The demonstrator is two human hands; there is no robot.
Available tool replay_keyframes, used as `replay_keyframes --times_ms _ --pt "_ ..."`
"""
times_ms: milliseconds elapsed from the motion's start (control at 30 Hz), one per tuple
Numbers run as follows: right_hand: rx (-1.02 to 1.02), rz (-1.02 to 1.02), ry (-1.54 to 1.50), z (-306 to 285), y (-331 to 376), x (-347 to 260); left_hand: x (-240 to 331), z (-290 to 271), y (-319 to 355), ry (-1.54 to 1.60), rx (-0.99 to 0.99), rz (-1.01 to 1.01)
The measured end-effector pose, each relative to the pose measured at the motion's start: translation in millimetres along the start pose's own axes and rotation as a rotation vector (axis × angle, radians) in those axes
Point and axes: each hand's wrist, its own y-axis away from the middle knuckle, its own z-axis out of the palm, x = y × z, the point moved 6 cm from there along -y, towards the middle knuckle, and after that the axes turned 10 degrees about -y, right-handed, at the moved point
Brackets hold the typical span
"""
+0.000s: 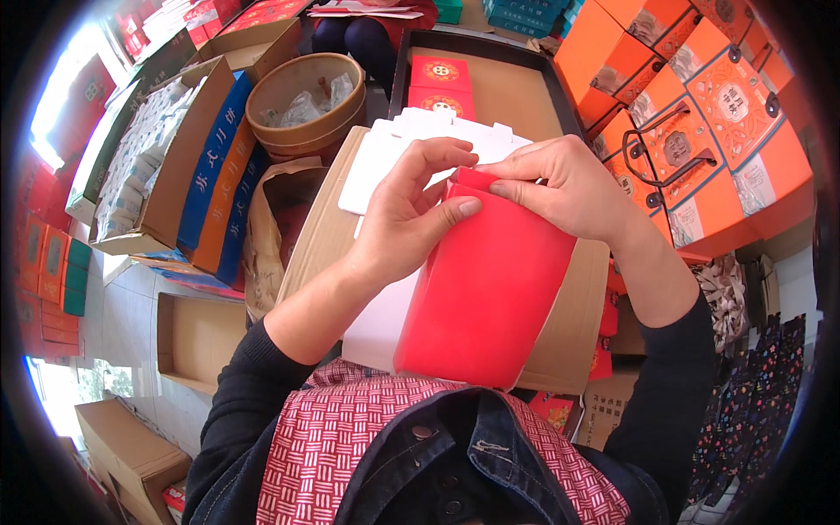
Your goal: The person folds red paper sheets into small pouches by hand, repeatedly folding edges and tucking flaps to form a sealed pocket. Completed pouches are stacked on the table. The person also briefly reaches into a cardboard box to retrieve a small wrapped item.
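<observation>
A red carton (494, 280) leans lengthwise between my lap and the work surface, its far end narrow and turned up in folded flaps. My left hand (407, 210) curls round the far left corner, thumb pressed on the red face and fingers bent over the end. At the same end, my right hand (564, 188) pinches a red flap between thumb and fingers. The fingertips partly hide the flaps. Beneath and beyond the carton lie flat white card blanks (378, 175) on a sheet of brown cardboard (306, 254).
Beyond stands a black-rimmed tray (560, 101) with red boxes (440, 74). Orange gift boxes (682, 149) are stacked at right. To the left are a round brown bin (306, 136) and a carton of small white packets (144, 166). Another person's legs (359, 48) show at the back.
</observation>
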Motion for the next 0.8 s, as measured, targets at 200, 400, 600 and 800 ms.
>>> replay_keyframes --times_ms 200,400,600,800 --pt "-0.157 -0.137 0.204 -4.2 -2.0 -19.0 1.4 1.1 0.7 0.001 0.007 0.012" --pt "-0.128 -0.083 0.015 -5.4 -5.2 -5.5 1.7 1.6 -0.2 -0.058 -0.020 0.027" --pt "-0.061 0.027 -0.185 -5.9 -4.1 11.3 0.1 3.3 -1.5 -0.030 -0.031 0.032" --pt "0.008 -0.045 -0.170 -4.6 -6.7 5.2 -2.1 4.0 -0.3 0.026 -0.030 0.005"
